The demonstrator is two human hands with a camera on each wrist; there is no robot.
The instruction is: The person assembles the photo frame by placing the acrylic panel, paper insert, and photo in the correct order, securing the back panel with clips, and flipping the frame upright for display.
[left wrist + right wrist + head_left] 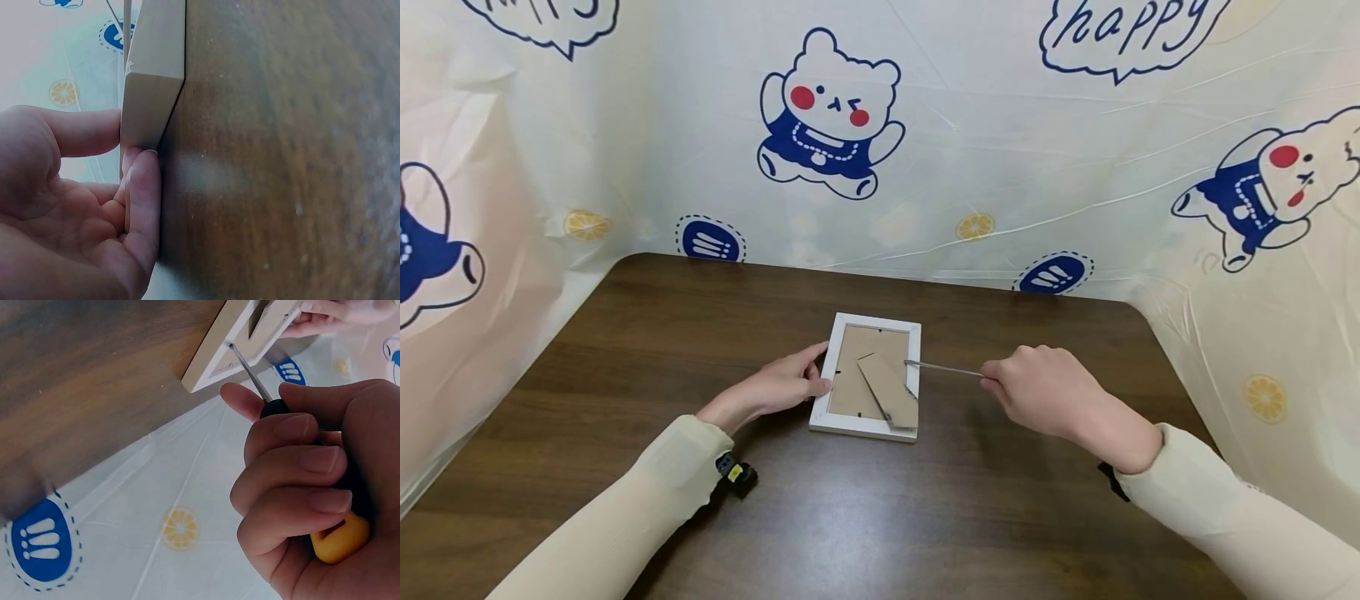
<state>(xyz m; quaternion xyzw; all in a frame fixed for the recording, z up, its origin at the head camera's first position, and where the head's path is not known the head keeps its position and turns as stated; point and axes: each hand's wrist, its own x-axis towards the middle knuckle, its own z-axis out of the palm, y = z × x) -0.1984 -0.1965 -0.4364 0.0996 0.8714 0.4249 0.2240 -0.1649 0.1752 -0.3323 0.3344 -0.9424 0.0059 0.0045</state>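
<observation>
frame: white picture frame (865, 426) lies face down on the dark wood table (625, 367), about mid-table, brown backing board up
frame axis: long side runs near-to-far from the person, tilted slightly, far end leaning right
stand: cardboard easel leg (889, 389) lies on the backing, running diagonally from upper left to the near right corner
left hand: left hand (778, 386) rests on the table at the frame's left edge; thumb on top of the edge, fingers against its side. Left wrist view confirms: thumb and fingers (142, 187) pinch the frame's side wall (153, 94), fingers curled, table surface right below
right hand: right hand (1041, 392) is well to the right of the frame, fist clenched round a screwdriver (943, 368)
screwdriver axis: shaft near horizontal across the view, tip pointing left toward the frame, handle end in the fist on the right
tip location: tip touches the inner side of the frame's right rail, about halfway along, just beside the top of the easel leg
right wrist view: fingers (294, 465) wrapped round a black and yellow handle (337, 540), index finger stretched along the shaft (250, 372), tip at the frame's rail
contact detail: cannot tell what exactly the tip is seated on, too small
backdrop: printed sheet with cartoon bears (829, 112) and lemon slices surrounds the table on three sides
sleeves: both arms in cream sleeves; a small black and yellow device (737, 475) sits at the left wrist
</observation>
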